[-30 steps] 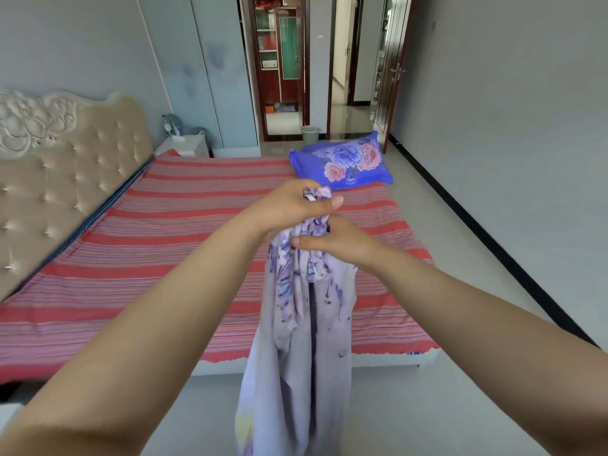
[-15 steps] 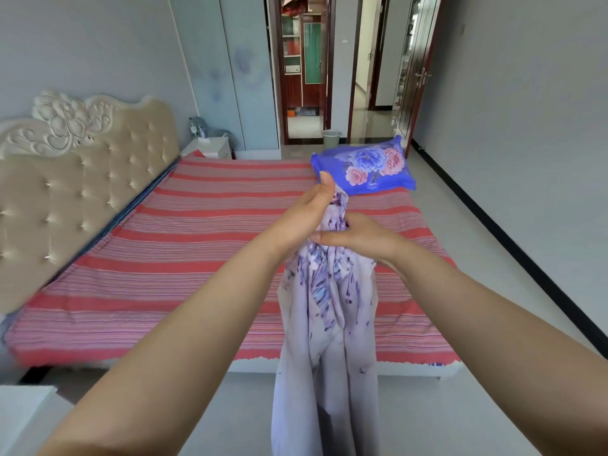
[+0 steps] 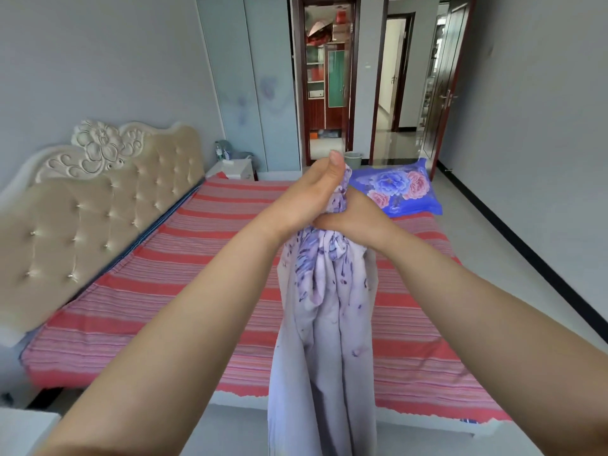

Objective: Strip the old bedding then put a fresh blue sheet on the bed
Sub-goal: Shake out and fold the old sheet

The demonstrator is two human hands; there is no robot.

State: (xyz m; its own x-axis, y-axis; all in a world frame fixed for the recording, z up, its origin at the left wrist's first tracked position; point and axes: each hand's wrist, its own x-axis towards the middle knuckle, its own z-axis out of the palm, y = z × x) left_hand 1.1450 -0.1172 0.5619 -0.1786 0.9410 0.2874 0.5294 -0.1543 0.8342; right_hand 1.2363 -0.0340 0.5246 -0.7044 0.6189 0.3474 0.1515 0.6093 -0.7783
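I stand at the side of the bed (image 3: 138, 291), which is covered by a red striped sheet. Both arms reach out over it. My left hand (image 3: 316, 195) grips the top of a bunched lilac floral sheet (image 3: 325, 324), thumb up. Just below and to the right, my right hand (image 3: 352, 218) grips the same bundle. The cloth hangs straight down from both hands past the bed's near edge toward the floor. A blue pillow (image 3: 399, 189) with pink and blue flowers lies at the far right corner of the bed.
A padded beige headboard (image 3: 88, 199) stands at the left. A white nightstand (image 3: 232, 169) sits beyond the bed by a pale wardrobe (image 3: 250, 83). A small bin (image 3: 353, 158) stands at the open doorway. Grey floor runs along the right wall.
The view has tilted up and swung left. My hands have lifted the lilac sheet higher, the left hand shifting to a thumb-up grip above the right.
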